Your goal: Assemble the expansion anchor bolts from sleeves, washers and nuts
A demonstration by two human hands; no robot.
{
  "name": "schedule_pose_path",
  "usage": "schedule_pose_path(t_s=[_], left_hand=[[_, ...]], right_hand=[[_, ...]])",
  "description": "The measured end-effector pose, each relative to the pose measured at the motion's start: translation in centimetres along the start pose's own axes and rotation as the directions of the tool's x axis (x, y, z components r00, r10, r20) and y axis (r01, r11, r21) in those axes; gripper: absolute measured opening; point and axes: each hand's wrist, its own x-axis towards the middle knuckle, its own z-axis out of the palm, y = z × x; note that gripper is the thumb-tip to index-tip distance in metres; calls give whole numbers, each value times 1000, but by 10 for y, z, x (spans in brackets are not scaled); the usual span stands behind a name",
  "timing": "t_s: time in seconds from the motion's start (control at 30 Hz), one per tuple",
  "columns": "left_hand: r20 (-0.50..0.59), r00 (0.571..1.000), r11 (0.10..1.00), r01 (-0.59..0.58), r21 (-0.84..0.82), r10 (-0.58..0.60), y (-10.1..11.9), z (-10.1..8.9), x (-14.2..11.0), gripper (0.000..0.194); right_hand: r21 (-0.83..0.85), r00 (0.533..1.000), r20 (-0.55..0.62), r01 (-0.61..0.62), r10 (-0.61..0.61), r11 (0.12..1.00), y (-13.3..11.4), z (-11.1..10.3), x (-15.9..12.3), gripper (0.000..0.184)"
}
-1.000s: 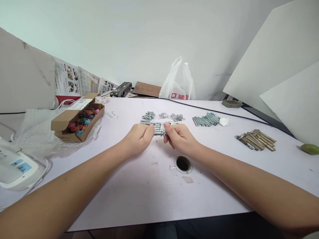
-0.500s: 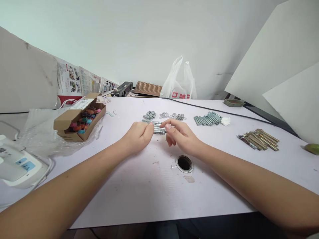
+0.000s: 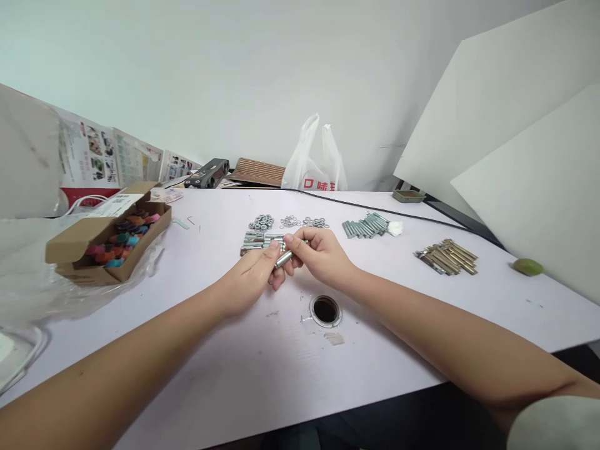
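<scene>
Head view here, so containers first: one cardboard box, flap open, with a jumble of small coloured bits inside, reds, oranges, blues and some dark ones. They overlap way too much to count. It's sitting on clear wrap. There's one white bag with red print at the back, handles up, can't make out what's in it, and one small green tray off to the right, insides too small to read.

Both hands are pretty narrow, pinched on one silver bolt held at a slant over the table. Left hand has the lower end, right hand has the upper end, and the fingers cover part of it.

Just behind the hands is a row of silver bolts, partly blocked, so no honest count. Past that, three little heaps: nuts, thin rings and washers. Further right, one pile of steel rods touching a white wad, then one brassy pile and one green fruit. Bottom left, some white thing is cut off by the edge.
</scene>
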Motion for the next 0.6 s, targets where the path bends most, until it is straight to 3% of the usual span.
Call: schedule_pose_path(t_s=[0.1,0.23,0.33,0.4,0.47,0.53,0.6], left_hand=[[2,1000,993,-15,113,15,1,0,-2,62],[-25,999,978,35,203,-31,3,-5,-3,61],[-25,998,965,62,255,-57,8,-7,-3,57],[-16,997,955,82,285,-81,10,-7,-3,54],[1,994,946,101,309,-107,11,-6,-3,52],[15,993,938,107,330,-118,12,-5,-3,50],[26,992,930,105,353,-122,11,-5,-2,49]], right_hand=[[49,996,-69,-57,60,997,0,-23,13,37],[33,966,-174,-186,189,982,-4,-78,28,35],[-147,904,-190,-413,384,899,-21,-122,25,39],[-412,844,-249,-537,476,736,-38,-147,11,42],[-647,796,-387,-594,465,478,-52,-165,-10,43],[-723,712,-499,-656,494,215,-57,-177,-35,42],[-717,618,-583,-697,527,25,-51,-187,-57,41]])
